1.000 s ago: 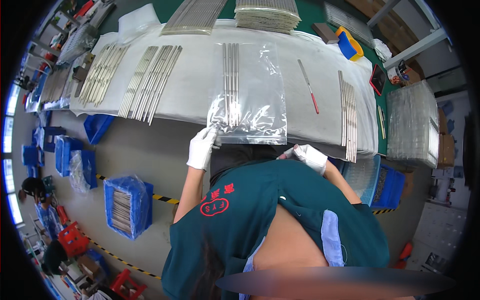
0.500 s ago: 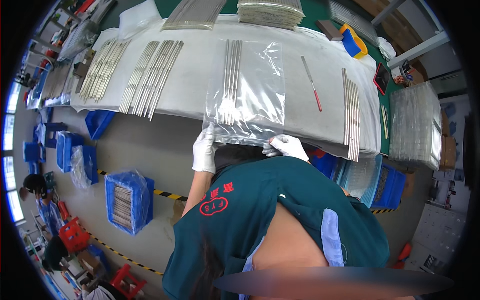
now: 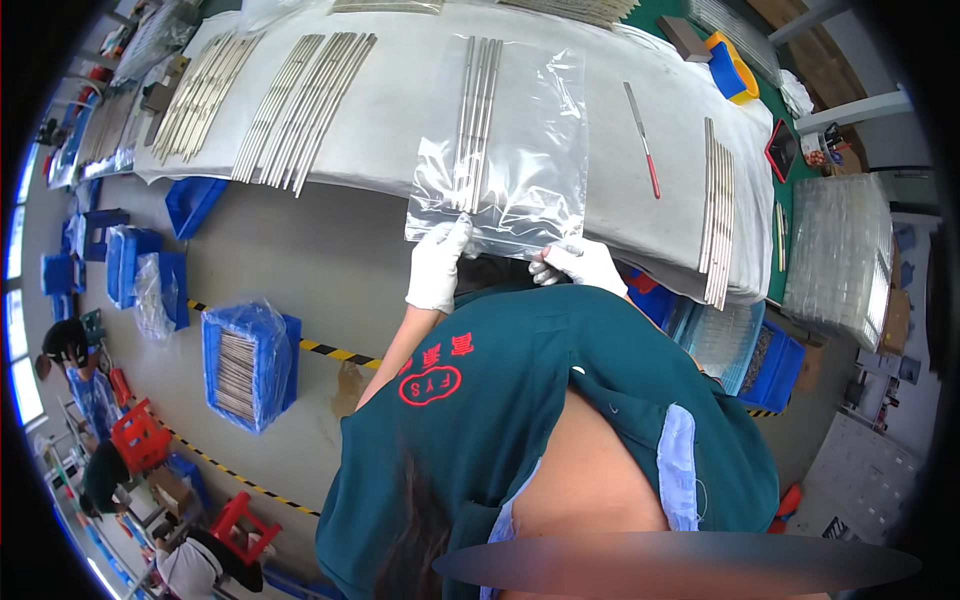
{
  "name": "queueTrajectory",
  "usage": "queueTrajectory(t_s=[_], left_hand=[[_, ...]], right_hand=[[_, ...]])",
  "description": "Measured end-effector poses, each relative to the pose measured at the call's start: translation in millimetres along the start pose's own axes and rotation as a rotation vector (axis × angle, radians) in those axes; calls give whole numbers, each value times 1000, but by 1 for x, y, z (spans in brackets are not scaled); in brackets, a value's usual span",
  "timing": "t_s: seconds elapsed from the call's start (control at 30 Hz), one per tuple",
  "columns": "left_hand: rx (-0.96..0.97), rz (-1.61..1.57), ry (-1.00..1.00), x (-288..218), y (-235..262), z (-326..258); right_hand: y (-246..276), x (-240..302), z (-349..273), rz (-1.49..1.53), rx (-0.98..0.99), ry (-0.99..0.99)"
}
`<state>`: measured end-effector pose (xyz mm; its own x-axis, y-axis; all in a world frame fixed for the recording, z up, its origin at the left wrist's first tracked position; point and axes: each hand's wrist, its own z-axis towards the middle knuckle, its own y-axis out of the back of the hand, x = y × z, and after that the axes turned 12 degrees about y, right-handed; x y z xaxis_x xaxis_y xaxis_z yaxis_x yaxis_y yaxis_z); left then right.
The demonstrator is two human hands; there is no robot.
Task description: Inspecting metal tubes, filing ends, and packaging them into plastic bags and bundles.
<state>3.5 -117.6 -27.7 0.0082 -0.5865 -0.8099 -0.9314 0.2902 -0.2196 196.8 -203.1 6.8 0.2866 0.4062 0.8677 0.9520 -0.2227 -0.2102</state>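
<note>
A clear plastic bag point(image 3: 545, 150) lies flat on the white-covered table in front of me. Several thin silvery rods point(image 3: 478, 110) lie in its left half, seen through shiny film. My left hand point(image 3: 436, 265), in a white glove, is closed on the bag's near edge, its fingertips at the rods' near ends. At the right part of that same edge, my gloved right hand point(image 3: 588, 266) pinches the film with fingers curled. A thin blade with a red handle point(image 3: 651, 172) rests to the right of the bag.
Bundles of silvery rods lie at the left point(image 3: 205, 95), left of the bag point(image 3: 320, 110) and at the right point(image 3: 716, 215). A yellow-and-blue tape dispenser point(image 3: 735, 70) stands at the far right. On the floor at left is a bag-lined blue crate point(image 3: 245, 365); other people sit beyond it.
My left hand has slid right along the bag's near edge, from its corner to the rods' ends. My right hand stays at the edge. The view has shifted, so the table sits higher.
</note>
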Motion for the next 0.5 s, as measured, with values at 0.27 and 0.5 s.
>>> queueTrajectory(t_s=[0.27, 0.5], left_hand=[[67, -15, 72, -2, -4, -2], [518, 22, 215, 13, -42, 14]], right_hand=[[9, -2, -5, 67, 51, -70], [6, 0, -1, -12, 47, 18]])
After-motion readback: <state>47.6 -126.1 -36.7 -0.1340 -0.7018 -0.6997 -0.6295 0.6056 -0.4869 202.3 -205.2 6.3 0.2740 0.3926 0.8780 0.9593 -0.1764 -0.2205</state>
